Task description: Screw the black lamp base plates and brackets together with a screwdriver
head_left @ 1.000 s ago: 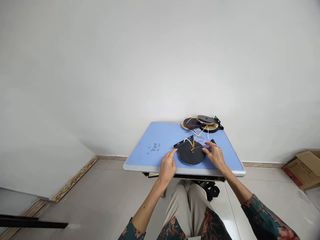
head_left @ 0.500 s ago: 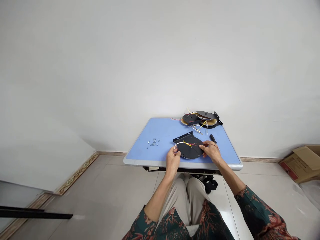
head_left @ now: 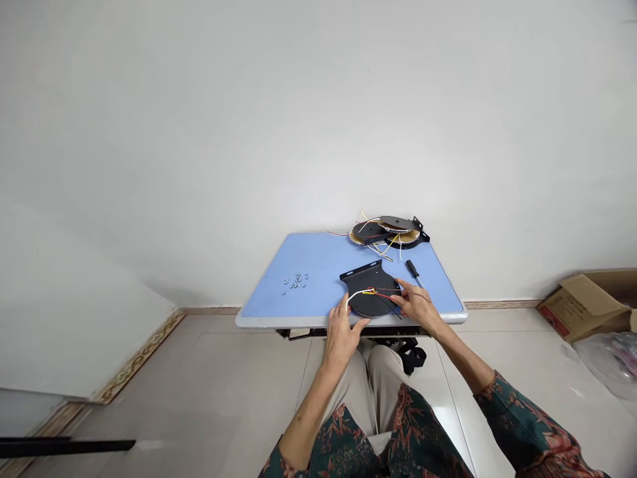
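Observation:
A black round plate [head_left: 372,291] with a straight bracket edge lies near the front of the blue table [head_left: 308,265]. White, yellow and red wires [head_left: 369,293] run across it. My left hand [head_left: 341,330] grips the plate's front left rim, fingers curled round it beside the white wire loop. My right hand [head_left: 413,305] rests on the plate's right edge, its fingers pinched on the red and dark wires.
A stack of similar black and gold discs with loose wires [head_left: 388,233] sits at the table's far right corner. A black-handled screwdriver [head_left: 413,270] lies right of the plate. Several small nuts [head_left: 294,281] lie at the left. A cardboard box [head_left: 580,302] stands on the floor.
The plate has been drawn toward the table's front edge and laid flat. Both hands closed in on it, the left taking its rim, the right taking the wires.

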### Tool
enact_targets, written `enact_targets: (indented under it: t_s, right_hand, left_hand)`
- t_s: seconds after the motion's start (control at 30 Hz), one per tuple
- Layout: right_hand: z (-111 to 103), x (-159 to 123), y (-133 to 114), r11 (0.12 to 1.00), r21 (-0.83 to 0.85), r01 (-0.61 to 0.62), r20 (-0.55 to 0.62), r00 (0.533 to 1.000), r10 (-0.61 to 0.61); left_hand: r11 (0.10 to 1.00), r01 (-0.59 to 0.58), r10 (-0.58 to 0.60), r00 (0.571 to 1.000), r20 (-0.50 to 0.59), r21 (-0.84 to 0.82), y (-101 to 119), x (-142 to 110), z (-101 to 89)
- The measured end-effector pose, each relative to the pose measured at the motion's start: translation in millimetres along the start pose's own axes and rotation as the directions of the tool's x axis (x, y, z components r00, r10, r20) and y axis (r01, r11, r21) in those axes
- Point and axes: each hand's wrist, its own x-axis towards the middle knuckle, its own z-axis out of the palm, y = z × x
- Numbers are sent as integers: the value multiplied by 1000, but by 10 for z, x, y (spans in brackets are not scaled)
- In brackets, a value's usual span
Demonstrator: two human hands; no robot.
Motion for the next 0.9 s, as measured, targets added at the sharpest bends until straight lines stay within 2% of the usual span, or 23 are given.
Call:
enact_targets:
  t_s: [0.1,0.23,0.3,0.43,0.57,0.73,0.8,0.9]
  right_hand:
    - [-21,-49,80,980,-138,145,-7,989,-148]
    - [-7,-109,155,920,-307,244,-49,961,-271]
    - [36,-120,213,883,-353,310,-73,932,-356]
    - [183,-141,355,832,-332,445,-109,858,-502]
    - [314,-210,388,811,-328,485,-204,802,-562]
    - [393,-301,277,774,-384,504,-320,714,-623]
    - [414,-328,226,779,-404,480,-340,712,-615]
    - [452,-368,164,801,-419,428,-340,744,-576]
  left_hand:
    - [995,-64,62,998,27,78,-6,0,-18]
    - [978,-123,126,992,-8,172,33,-20,10]
    - [973,-135,141,990,-21,187,38,-25,30]
    - [970,-145,156,987,-42,195,15,-30,67]
    - [961,-157,177,981,-73,229,5,-54,95]
    - [957,-180,197,979,-54,226,23,-74,84]
    - [955,-183,199,979,-49,234,31,-75,75]
    - [951,-182,199,979,-43,251,47,-79,64]
